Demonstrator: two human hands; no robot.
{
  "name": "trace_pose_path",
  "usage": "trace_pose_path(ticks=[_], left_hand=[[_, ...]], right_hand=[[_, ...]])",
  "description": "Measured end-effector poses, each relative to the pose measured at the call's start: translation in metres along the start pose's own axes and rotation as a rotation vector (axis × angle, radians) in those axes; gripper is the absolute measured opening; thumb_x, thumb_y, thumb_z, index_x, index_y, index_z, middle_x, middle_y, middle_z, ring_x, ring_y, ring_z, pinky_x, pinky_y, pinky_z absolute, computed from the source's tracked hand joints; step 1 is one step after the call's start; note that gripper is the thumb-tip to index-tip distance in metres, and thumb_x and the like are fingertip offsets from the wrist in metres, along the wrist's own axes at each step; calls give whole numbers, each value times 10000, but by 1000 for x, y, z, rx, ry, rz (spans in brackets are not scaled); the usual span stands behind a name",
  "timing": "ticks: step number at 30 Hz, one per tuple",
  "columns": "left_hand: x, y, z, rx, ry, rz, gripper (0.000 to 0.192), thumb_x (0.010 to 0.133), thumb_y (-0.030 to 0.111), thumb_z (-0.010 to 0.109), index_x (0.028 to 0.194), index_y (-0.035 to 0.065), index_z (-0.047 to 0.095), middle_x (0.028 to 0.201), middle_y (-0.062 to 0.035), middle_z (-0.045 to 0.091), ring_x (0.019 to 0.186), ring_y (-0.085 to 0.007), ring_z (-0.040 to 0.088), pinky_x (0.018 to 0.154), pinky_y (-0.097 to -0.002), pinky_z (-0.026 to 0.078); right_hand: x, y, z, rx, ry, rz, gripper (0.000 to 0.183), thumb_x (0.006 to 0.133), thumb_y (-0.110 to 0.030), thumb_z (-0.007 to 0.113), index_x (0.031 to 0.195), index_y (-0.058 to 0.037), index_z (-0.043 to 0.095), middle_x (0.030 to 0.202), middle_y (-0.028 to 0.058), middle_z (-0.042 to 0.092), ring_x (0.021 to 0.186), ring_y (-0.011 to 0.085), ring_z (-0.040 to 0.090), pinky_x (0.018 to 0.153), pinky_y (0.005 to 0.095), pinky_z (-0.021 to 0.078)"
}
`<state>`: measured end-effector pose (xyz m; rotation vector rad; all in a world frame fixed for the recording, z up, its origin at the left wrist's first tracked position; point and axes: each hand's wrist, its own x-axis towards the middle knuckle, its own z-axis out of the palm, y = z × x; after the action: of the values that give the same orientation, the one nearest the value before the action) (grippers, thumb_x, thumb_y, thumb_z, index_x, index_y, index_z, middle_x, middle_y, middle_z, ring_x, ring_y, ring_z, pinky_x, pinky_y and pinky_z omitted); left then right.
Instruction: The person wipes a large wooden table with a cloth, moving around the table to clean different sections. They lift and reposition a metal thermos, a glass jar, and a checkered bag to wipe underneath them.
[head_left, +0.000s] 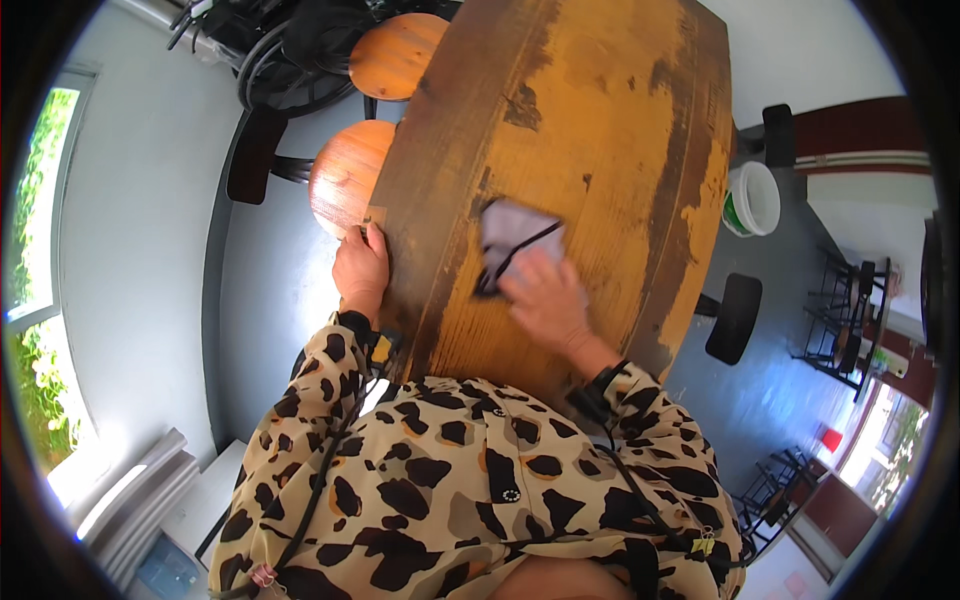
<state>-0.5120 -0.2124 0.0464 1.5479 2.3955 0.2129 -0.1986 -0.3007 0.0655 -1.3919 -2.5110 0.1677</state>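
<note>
My right hand (546, 300) rests with its fingers on a folded grey cloth (521, 221) with dark edging. Hand and cloth are both blurred. Under the cloth is the wooden table (600, 157), whose yellow-brown finish is worn to dark patches. At the table's left edge, my left hand (362, 266) has thumb and fingers closed on a small tan piece (375, 216) with a dark mark. What this piece is, I cannot tell. It overlaps the table edge and the nearer round stool seat.
Two round wooden stool seats, the nearer (349, 176) and the farther (397, 56), stand along the left side. Dark chair backs (257, 154) (733, 319) flank the table. On the right floor is a white bucket (754, 199). A wheel (289, 71) shows at the far left.
</note>
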Motion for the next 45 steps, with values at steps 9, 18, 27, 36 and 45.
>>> trace_pose_path(ticks=[9,18,27,36,45], left_hand=[[4,-3,2,28,6,30,507,1001,461,392,954,6,609,912,-259,693,867,-449,663,772,-527,526],[4,-3,1,-49,-53,37,540,1007,477,363,1020,3,621,1014,-258,688,948,-442,657,836,-531,512],[14,-48,-7,-156,-256,395,585,1000,521,416,1158,-35,507,1059,-316,659,1001,-507,616,860,-563,485],[-17,-102,-1,-292,-387,345,664,994,605,371,1200,-17,476,1088,-365,634,1027,-536,598,889,-567,472],[-34,-98,-9,-384,-250,314,609,995,533,450,1128,-52,557,1038,-342,653,1007,-514,608,861,-533,478]], right_hand=[[-71,140,-56,-388,66,682,355,968,-262,509,1286,-131,596,1334,142,574,1285,324,486,960,543,392],[-59,-50,5,-220,92,493,395,903,-276,562,1277,-153,595,1377,132,526,1327,340,439,1013,535,355],[-186,-145,-20,-298,19,963,401,942,-274,536,1330,-182,571,1428,114,499,1346,321,420,1017,516,382],[-176,-174,17,-392,177,976,374,870,-218,619,1241,-172,631,1324,161,561,1132,375,529,886,481,494],[-166,-164,-17,-178,298,751,326,791,-142,684,1114,-187,693,1192,91,580,1045,334,546,847,443,495]])
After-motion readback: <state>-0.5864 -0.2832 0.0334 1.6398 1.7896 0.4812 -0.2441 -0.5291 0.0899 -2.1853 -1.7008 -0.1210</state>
